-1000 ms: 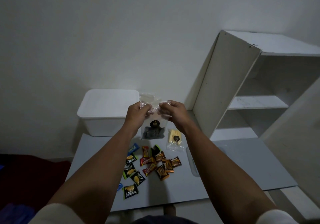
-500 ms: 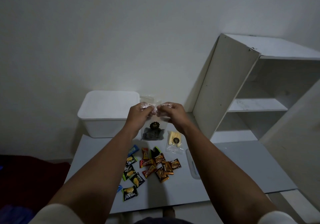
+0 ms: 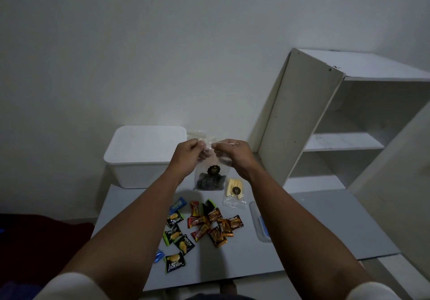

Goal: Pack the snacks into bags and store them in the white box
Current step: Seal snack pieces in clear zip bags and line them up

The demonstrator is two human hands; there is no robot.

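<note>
Both hands are raised above the tabletop [image 3: 325, 218] with a clear bag [image 3: 210, 174] of dark snacks hanging between them: the left hand [image 3: 188, 153] and the right hand [image 3: 232, 152] each have a clenched grip on the bag's top edge. Compared with a second ago, the two hands have drawn closer together along that edge and the bag has lifted a little, which reads as the mouth being pressed or sealed shut; whether the seal is complete cannot be told. If so, this bag is nearly ready for the white box [image 3: 144, 153], which stands just behind and left of the hands with its lid on, so it would need opening first. A second clear bag of yellow snacks [image 3: 235, 191] lies on the tabletop just below the right hand, and the loose wrapped snacks [image 3: 204, 226] remain scattered nearer the person, not yet bagged.
</note>
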